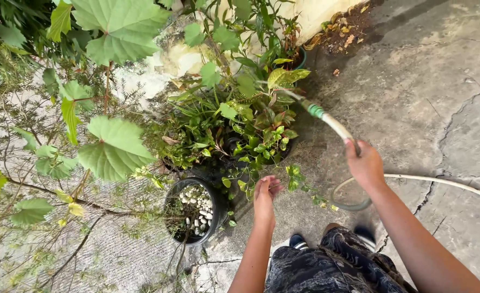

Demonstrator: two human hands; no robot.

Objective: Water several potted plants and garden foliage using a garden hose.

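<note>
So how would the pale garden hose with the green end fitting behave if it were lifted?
The pale garden hose probably flops: it loops on the grey concrete ground behind the right hand. Likely heavy for its size if it carries water. The grip near its end seems steady.
</note>
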